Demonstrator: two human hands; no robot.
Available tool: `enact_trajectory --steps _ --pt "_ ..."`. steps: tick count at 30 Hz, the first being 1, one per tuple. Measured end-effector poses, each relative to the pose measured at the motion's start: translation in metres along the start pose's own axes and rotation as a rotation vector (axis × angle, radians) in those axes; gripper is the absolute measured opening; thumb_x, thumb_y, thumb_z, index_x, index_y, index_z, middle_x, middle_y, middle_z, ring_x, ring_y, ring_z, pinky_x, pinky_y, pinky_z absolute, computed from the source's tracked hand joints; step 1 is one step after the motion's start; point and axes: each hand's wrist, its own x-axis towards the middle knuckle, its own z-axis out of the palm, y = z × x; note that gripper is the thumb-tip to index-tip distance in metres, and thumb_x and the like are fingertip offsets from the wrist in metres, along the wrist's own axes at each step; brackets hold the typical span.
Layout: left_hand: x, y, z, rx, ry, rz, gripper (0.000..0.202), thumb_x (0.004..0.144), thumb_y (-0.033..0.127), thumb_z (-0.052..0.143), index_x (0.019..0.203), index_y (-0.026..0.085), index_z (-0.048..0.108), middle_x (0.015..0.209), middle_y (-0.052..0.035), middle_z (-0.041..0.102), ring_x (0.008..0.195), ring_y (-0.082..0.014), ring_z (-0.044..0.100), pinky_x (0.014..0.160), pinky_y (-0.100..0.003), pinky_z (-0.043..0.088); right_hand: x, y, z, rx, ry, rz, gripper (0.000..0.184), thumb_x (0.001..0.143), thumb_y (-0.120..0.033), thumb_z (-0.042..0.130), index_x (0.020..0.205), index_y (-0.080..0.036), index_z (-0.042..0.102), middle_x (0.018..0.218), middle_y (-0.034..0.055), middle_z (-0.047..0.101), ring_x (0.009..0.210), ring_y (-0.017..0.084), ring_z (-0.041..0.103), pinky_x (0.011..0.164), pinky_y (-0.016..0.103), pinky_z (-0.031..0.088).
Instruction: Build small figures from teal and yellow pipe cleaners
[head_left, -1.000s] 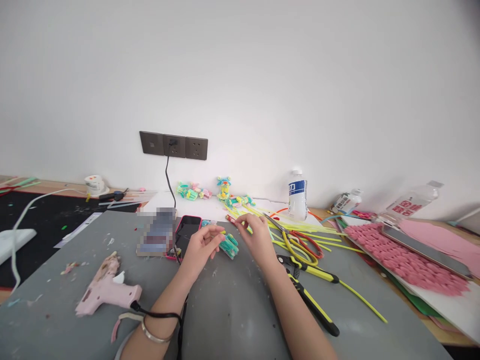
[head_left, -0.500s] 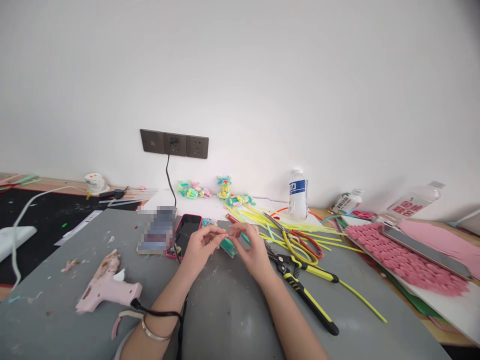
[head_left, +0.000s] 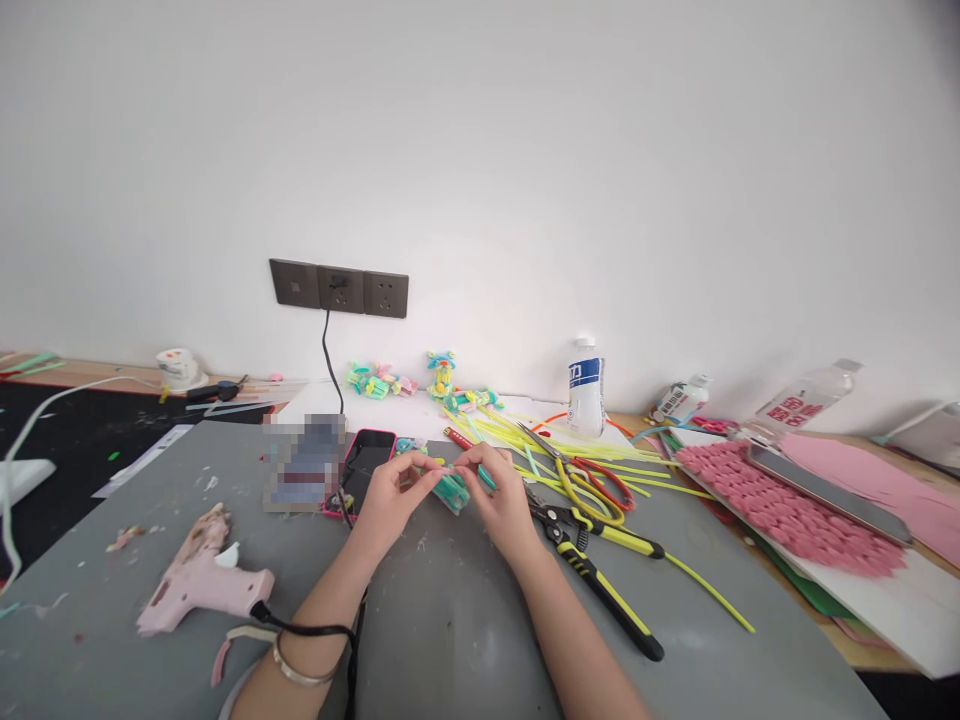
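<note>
Over the last second the right hand (head_left: 501, 495) has moved in from the red strip (head_left: 457, 438), where it was reaching, to meet the left hand (head_left: 394, 495); the left has shifted little. That makes the work in hand, as I judge it, a two-handed fingertip job.

Nearest, a pink hot-glue gun (head_left: 202, 590) lies on its side on the grey bench (head_left: 450, 640), its black cord running to the left forearm, which wears a silvery bangle (head_left: 300, 673). Wire strippers (head_left: 604, 595) lie to the right of the right forearm, handles spread.

Beyond these, each hand has thumb and forefinger drawn close in a pinch, the two sets of fingertips almost touching. Whatever sits between them is too small to make out, so I cannot tell how firmly either is closed or on what. Right by the fingertips is a teal fuzzy bundle (head_left: 452, 492), partly covered; whether it is held or resting on the bench is unclear.

Farther off, a pink-cased phone (head_left: 373, 458) lies behind the left hand, and yellow-handled scissors (head_left: 561, 468) beside yellow fuzzy stems (head_left: 637, 462). By the wall, an upright blue-and-yellow figure (head_left: 441, 374) and a white-capped bottle (head_left: 586, 392) stand below and right of the socket panel (head_left: 339, 288).
</note>
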Motion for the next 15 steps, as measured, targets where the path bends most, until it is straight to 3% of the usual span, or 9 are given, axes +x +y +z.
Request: enact_trajectory --steps 4,7,9,12,15 --pt "0.001 -0.001 0.000 -0.030 0.056 -0.039 0.027 0.074 0.045 0.074 0.075 0.018 0.071 0.062 -0.0003 0.060 0.057 -0.0145 0.050 0.054 -0.025 0.036 -0.015 -0.005 -0.028 -0.105 0.128 0.047 0.010 0.095 -0.029 0.052 0.099 -0.024 0.059 0.083 0.0020 0.066 0.074 0.020 0.060 0.078 0.037 0.041" --pt "0.000 -0.002 0.001 -0.037 0.031 -0.052 0.030 0.075 0.047 0.073 0.074 0.017 0.068 0.053 0.0054 0.045 0.050 -0.0106 0.037 0.051 -0.024 0.029 -0.051 -0.003 -0.066 -0.282 0.191 0.216 0.022 0.092 -0.040 0.054 0.077 -0.024 0.058 0.072 0.0020 0.063 0.064 0.020 0.056 0.066 0.034 0.042" --pt "-0.001 -0.001 0.002 -0.039 -0.011 -0.056 0.031 0.076 0.047 0.072 0.074 0.017 0.066 0.053 0.0073 0.037 0.050 -0.0096 0.032 0.051 -0.023 0.026 -0.085 0.005 -0.091 -0.355 0.193 0.388 0.028 0.085 -0.050 0.060 0.074 -0.024 0.056 0.067 0.0019 0.062 0.061 0.021 0.056 0.059 0.033 0.043" --pt "-0.003 0.003 0.004 -0.041 -0.073 -0.055 0.032 0.077 0.049 0.071 0.076 0.017 0.064 0.057 0.0064 0.038 0.053 -0.0101 0.032 0.052 -0.023 0.025 -0.128 0.020 -0.115 -0.425 0.079 0.586 0.032 0.076 -0.056 0.065 0.073 -0.025 0.057 0.060 0.0002 0.058 0.052 0.020 0.054 0.050 0.031 0.043" --pt "-0.005 0.009 0.005 -0.017 -0.110 -0.058 0.033 0.077 0.050 0.070 0.076 0.017 0.064 0.056 0.0070 0.036 0.052 -0.0098 0.029 0.052 -0.024 0.023 -0.146 0.026 -0.122 -0.458 -0.013 0.596 0.030 0.077 -0.055 0.061 0.071 -0.026 0.055 0.058 -0.0003 0.054 0.050 0.020 0.051 0.047 0.030 0.043"
